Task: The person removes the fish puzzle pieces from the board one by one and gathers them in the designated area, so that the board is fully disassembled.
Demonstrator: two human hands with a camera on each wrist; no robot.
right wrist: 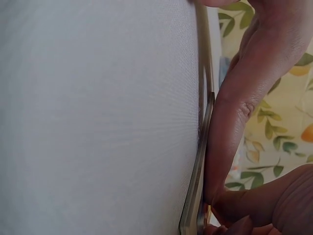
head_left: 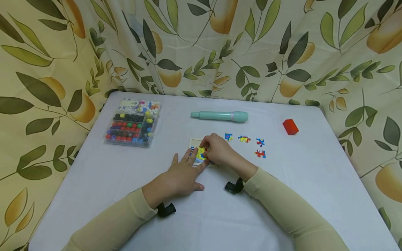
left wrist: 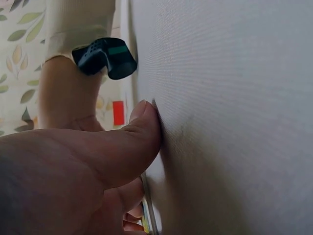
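Observation:
A small jigsaw puzzle board (head_left: 194, 142) with a pale frame and a yellow and blue picture lies flat at the middle of the table, partly hidden by both hands. My left hand (head_left: 183, 176) rests over its lower left side, fingers spread and straight on the board and the thumb out on the cloth. From the right, my right hand (head_left: 217, 149) reaches over the board with curled fingers, pinching a small puzzle piece at the picture; the fingers mostly cover it. In the right wrist view the board's edge (right wrist: 191, 210) runs beneath the fingers.
Several loose puzzle pieces (head_left: 244, 139) lie right of the board. Behind it is a mint green pen-shaped tube (head_left: 220, 116). A clear compartment box of beads (head_left: 130, 127) stands at the back left, a red block (head_left: 290, 127) at the back right. A patterned curtain (head_left: 201, 52) hangs behind.

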